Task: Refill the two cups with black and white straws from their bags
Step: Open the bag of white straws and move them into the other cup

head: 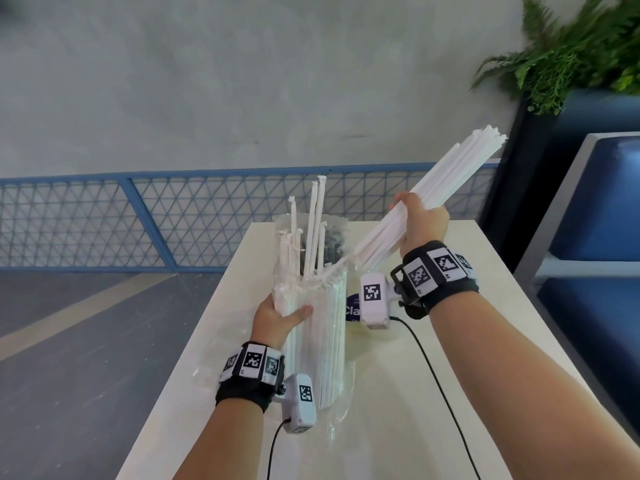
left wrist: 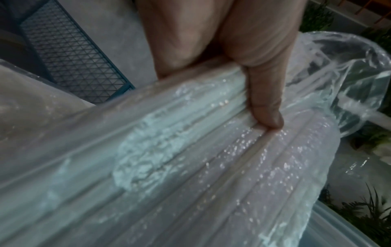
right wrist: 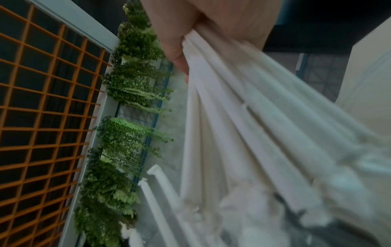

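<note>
A clear plastic bag of white paper-wrapped straws stands upright on the cream table. My left hand grips its side, thumb pressed into the plastic. Several straws stick up out of the bag's open top. My right hand grips a thick bundle of white straws, tilted up to the right, its lower ends just above the bag's mouth; the bundle fans out below the fingers. Something dark shows behind the bag. A cup with a dark label is mostly hidden behind the bag and the right wrist camera.
A blue mesh railing runs behind the table. A dark planter with ferns and blue seating stand at the right. Black cables trail from the wrist cameras over the table.
</note>
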